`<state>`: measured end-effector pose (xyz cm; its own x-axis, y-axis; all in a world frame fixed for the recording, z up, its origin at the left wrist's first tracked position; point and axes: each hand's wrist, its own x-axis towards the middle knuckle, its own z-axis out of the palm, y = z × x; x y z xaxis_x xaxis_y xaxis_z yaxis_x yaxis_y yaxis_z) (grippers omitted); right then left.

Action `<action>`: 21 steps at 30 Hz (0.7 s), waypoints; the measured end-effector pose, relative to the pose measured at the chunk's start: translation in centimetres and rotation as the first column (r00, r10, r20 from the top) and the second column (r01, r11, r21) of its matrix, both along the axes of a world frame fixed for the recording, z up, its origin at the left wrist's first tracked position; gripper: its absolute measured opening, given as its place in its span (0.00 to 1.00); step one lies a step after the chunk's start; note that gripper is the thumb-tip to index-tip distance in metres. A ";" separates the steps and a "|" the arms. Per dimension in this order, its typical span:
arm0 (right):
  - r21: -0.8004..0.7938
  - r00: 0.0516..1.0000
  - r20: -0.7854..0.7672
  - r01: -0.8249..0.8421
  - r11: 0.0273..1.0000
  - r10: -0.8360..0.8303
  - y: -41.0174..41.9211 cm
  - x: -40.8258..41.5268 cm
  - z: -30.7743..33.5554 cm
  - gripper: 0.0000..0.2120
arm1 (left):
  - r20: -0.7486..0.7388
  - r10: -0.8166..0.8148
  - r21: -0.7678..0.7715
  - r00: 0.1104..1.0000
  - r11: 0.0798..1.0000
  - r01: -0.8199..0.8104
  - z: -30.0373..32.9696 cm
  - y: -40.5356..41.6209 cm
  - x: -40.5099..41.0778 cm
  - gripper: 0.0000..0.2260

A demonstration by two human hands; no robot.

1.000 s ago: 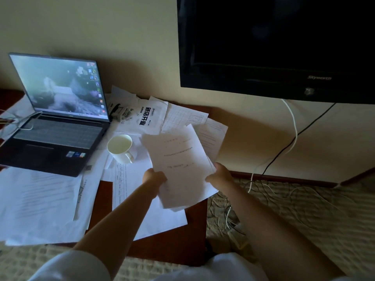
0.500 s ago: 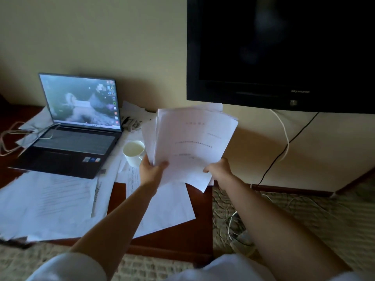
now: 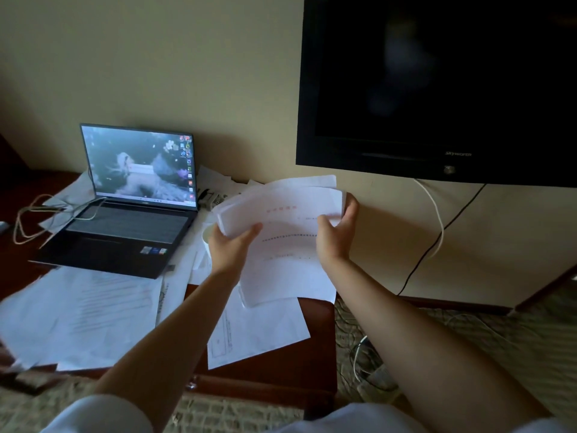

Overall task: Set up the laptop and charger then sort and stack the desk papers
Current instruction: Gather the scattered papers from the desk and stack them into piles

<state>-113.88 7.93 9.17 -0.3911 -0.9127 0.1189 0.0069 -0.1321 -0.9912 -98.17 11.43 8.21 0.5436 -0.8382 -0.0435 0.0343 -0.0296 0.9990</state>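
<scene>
While the open laptop (image 3: 131, 195) glows far left on the tabletop (image 3: 315, 348), left hand (image 3: 229, 246) and right hand (image 3: 335, 234) lift a paper stack (image 3: 281, 245), fingers clamped on its edges.

The one readable word is "Skyworth", in pale letters on the lower right bezel of the black television (image 3: 437, 89) on the far wall. The top sheet of the held papers (image 3: 281, 239) carries a reddish heading and dark printed lines, too blurred to read. The laptop (image 3: 140, 195) screen icons and palm-rest stickers are illegible.
</scene>
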 end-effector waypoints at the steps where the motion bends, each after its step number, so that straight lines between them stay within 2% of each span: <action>1: -0.034 1.000 -0.018 0.009 0.999 -0.010 0.2 0.0 0.2 0.27 | 0.012 -0.004 -0.023 1.000 1.000 0.004 0.0 0.0 0.2 0.22; 3: -0.064 0.999 -0.038 0.032 0.997 -0.034 0.4 0.2 0.8 0.24 | 0.036 -0.026 -0.088 0.999 0.996 0.030 0.2 0.2 0.5 0.23; 9: 0.068 0.986 0.016 0.163 0.984 -0.165 -0.9 0.8 2.9 0.16 | 0.153 -0.074 -0.116 0.985 0.989 0.092 1.2 0.6 0.2 0.24; 12: 0.070 0.979 0.046 0.194 0.979 -0.197 -1.1 0.6 2.3 0.08 | 0.177 -0.096 -0.112 0.980 0.987 0.117 1.1 0.5 0.3 0.19; 16: 0.086 0.970 0.052 0.233 0.969 -0.238 -0.6 0.2 2.0 0.14 | 0.143 -0.092 -0.065 0.985 0.993 0.102 0.7 0.7 0.3 0.09; 19: 0.022 0.970 0.078 0.230 0.973 -0.231 -0.6 0.2 3.1 0.07 | 0.106 -0.096 -0.045 0.990 0.994 0.102 1.2 0.6 0.0 0.11; 21: -0.067 0.971 0.097 0.224 0.972 -0.217 -0.5 0.1 3.4 0.07 | 0.102 -0.120 -0.018 0.988 0.992 0.122 1.3 0.5 -0.3 0.14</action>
